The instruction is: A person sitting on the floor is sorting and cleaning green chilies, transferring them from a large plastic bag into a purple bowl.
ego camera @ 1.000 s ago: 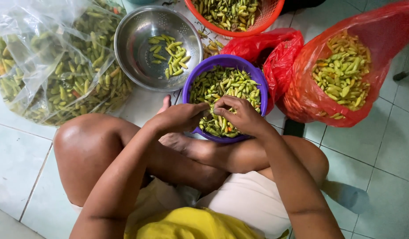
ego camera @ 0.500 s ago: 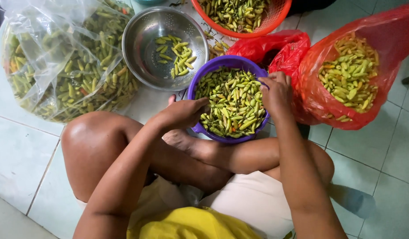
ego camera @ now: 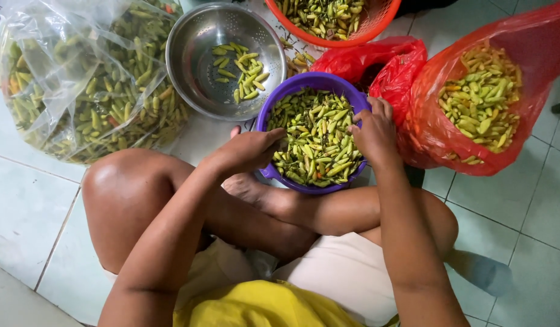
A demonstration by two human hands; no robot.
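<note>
Hands at purple colander (ego camera: pixel 274 109) of green chillies (ego camera: pixel 313 136)
Left hand (ego camera: pixel 246 151), 9 o'clock rim, fingers curled, contents indeterminate; right hand (ego camera: pixel 372 130), 3 o'clock, grips rim, steadying.

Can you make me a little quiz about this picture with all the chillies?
1. True or false: the steel bowl holds more chillies than the purple basket.
2. Which hand rests on the far rim of the purple basket, next to the red bag? A) left hand B) right hand
3. Fill in: the big bag on the left of the picture is made of ____ plastic.

Key
1. False: the steel bowl has only a small pile, while the purple basket is nearly full.
2. B
3. clear
</note>
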